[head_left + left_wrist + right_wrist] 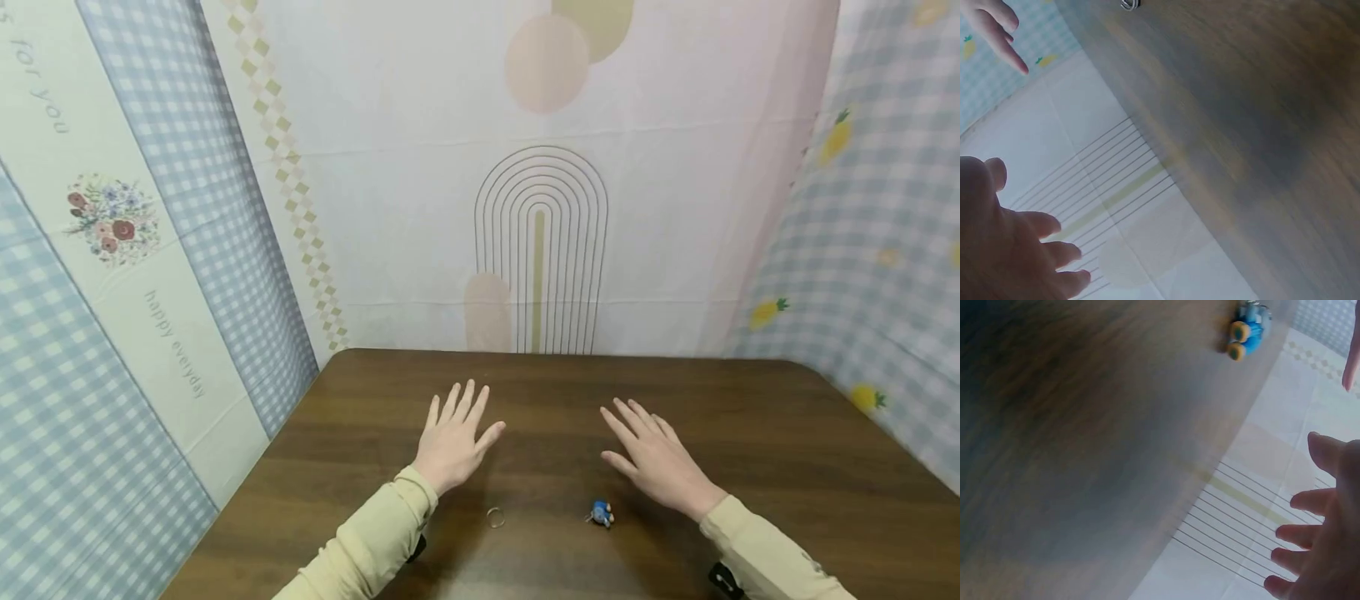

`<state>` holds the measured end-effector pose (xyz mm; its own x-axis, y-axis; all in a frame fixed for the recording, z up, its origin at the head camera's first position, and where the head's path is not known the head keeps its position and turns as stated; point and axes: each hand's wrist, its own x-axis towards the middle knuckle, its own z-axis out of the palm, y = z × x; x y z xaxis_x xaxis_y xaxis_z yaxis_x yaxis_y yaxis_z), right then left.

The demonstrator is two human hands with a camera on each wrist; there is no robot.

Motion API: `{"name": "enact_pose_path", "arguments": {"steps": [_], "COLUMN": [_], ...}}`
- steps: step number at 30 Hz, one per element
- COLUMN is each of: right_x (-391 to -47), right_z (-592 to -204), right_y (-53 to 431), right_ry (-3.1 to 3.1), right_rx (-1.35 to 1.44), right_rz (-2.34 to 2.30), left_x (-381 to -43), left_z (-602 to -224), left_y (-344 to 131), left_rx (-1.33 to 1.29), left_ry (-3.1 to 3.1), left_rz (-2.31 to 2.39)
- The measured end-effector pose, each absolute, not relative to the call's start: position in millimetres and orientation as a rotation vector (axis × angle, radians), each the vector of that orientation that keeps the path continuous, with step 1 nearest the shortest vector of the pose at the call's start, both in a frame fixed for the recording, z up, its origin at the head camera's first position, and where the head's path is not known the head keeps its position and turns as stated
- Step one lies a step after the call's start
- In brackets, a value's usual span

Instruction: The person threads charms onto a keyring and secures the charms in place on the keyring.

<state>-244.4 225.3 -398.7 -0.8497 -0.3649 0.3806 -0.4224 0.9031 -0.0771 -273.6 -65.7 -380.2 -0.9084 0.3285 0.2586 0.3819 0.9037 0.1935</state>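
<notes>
My left hand [450, 446] is held over the table with fingers straight and spread, gripping nothing. My right hand [663, 467] is stretched out likewise on the other side, palm down. Between and nearer than the hands lie two small things. A thin metal ring [496, 517] is close to the left forearm; part of it also shows at the top of the left wrist view. Right of it lies a small blue figure [602, 513] with a metal bit at its side, nearest the right hand. In the right wrist view this figure [1249, 334] shows yellowish round ends.
The dark brown wooden table [547, 400] has rounded far corners. Behind it hangs a pale cloth [405, 208] with arches and circles. Checked cloths hang at the left [195, 167] and at the right [885, 250].
</notes>
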Motion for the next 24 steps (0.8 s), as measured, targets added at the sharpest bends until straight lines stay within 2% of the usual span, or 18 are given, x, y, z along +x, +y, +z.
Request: {"name": "enact_pose_path", "arguments": {"steps": [9,13,20,24], "right_x": [-248,-238,-225,-218], "right_z": [-398,-401,-396,-396], "right_y": [229,223,208,197], "right_ry": [-2.704,-2.733,-2.837,-2.867], "right_rx": [0.578,0.570,0.536,0.650], "right_rz": [0.207,0.214,0.308,0.349], "left_x": [-276,-269,-262,-259], "left_z": [-382,-382,-371,-373], "left_y": [-64,-69,-72,-75], "left_rx": [-0.553,-0.575,-0.750,-0.915], "left_ry": [-2.869,-2.868,-2.983,-3.083], "left_rz": [-0.308,-0.271,-0.444,-0.472]}}
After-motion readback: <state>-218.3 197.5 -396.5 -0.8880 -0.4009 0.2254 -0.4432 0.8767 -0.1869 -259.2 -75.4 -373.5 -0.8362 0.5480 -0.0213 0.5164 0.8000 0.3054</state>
